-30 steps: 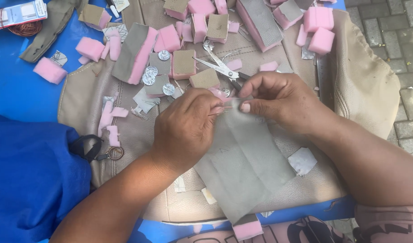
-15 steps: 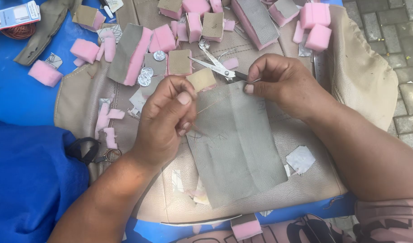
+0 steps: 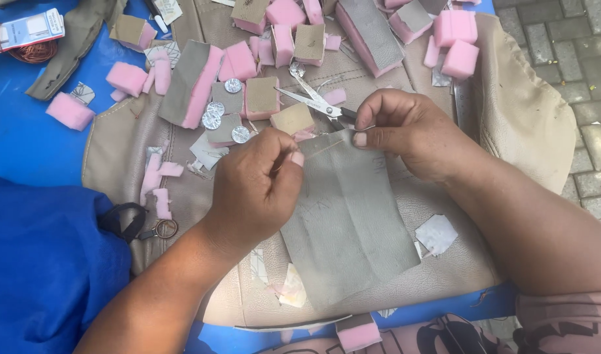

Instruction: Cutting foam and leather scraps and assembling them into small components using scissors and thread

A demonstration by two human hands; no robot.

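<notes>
A grey rectangular piece of leather-like material (image 3: pixel 346 223) lies on a beige seat cover (image 3: pixel 530 124). My left hand (image 3: pixel 258 187) pinches its upper left edge with closed fingers. My right hand (image 3: pixel 405 131) pinches the upper right corner between thumb and forefinger. The top edge is stretched between both hands. A pair of silver scissors (image 3: pixel 313 101) lies just beyond my right hand, its handles hidden under my fingers.
Several pink foam blocks (image 3: pixel 127 78), some faced with grey or tan material, are scattered at the top. Round silver discs (image 3: pixel 215 115) lie near them. A blue sheet (image 3: pixel 25 137) and blue cloth (image 3: pixel 45 262) fill the left; paving stones (image 3: pixel 589 72) show right.
Both hands have moved up and apart along the grey piece's top edge, which now lies flatter. The left hand has shifted left, off the piece's middle.
</notes>
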